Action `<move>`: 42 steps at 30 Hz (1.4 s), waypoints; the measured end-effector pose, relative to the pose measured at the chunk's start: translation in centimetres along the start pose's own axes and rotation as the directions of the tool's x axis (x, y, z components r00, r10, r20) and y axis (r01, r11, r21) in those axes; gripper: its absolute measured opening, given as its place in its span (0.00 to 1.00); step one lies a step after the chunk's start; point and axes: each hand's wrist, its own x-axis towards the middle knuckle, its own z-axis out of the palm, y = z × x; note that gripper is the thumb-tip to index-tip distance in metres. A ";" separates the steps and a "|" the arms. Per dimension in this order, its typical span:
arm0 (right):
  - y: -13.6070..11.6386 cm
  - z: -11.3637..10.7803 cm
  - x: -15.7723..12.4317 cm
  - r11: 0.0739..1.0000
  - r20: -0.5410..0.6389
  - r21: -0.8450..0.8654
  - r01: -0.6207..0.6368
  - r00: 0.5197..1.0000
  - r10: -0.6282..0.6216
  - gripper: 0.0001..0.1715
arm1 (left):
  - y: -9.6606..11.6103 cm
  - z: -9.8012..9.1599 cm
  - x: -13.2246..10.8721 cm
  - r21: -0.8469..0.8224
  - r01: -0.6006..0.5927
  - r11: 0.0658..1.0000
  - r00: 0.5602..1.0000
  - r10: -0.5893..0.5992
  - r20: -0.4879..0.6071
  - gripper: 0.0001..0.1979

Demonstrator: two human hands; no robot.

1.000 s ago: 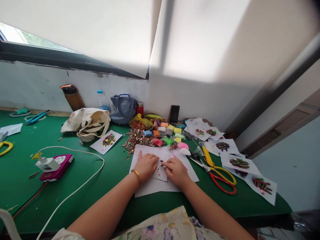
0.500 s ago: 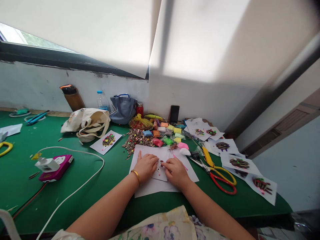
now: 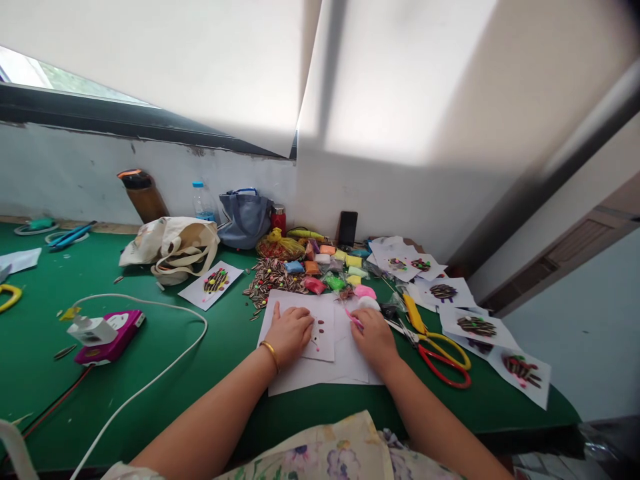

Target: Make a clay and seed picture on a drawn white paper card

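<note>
My left hand [image 3: 290, 333] lies flat on a small white sheet [image 3: 324, 307], fingers stretched out and thumb apart, pressing it down. Beside its fingertips, a few small brown pieces [image 3: 321, 327] and a tiny pink piece [image 3: 317, 348] sit on the sheet. To the right, my right hand [image 3: 374, 337] has its fingers closed around a thin pink stick-like tool [image 3: 353, 318], whose far end sticks out past the fingertips. Larger white paper [image 3: 295, 380] lies beneath. White clay [image 3: 369, 303] and pink clay [image 3: 365, 292] are just beyond the right hand.
Scissors [image 3: 445, 363] and a yellow-handled cutter [image 3: 414, 313] lie to the right, near decorated cards [image 3: 475, 325]. Sunflower seeds [image 3: 273, 280] and bagged clay [image 3: 315, 285] are behind the paper. A white cable [image 3: 170, 363] and purple power strip [image 3: 113, 337] lie at left.
My right hand has moved right, away from the brown pieces, and closed on the pink tool that lay on the paper. My left hand stays on the sheet.
</note>
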 end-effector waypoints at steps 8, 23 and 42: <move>-0.1 -0.1 0.0 0.997 0.060 -0.066 0.047 0.997 -0.043 0.14 | 0.1 0.0 0.0 0.034 -0.055 0.998 0.996 0.057 -0.061 0.12; 1.2 -1.3 0.2 0.897 0.197 -0.442 -0.011 0.974 0.109 0.11 | -0.1 0.4 0.0 -0.024 -0.052 0.998 0.998 0.053 0.030 0.13; -3.0 -0.6 0.1 0.980 0.216 0.126 -0.157 0.968 0.128 0.12 | 0.1 0.5 -0.1 -0.019 -0.063 0.998 0.998 0.064 0.017 0.14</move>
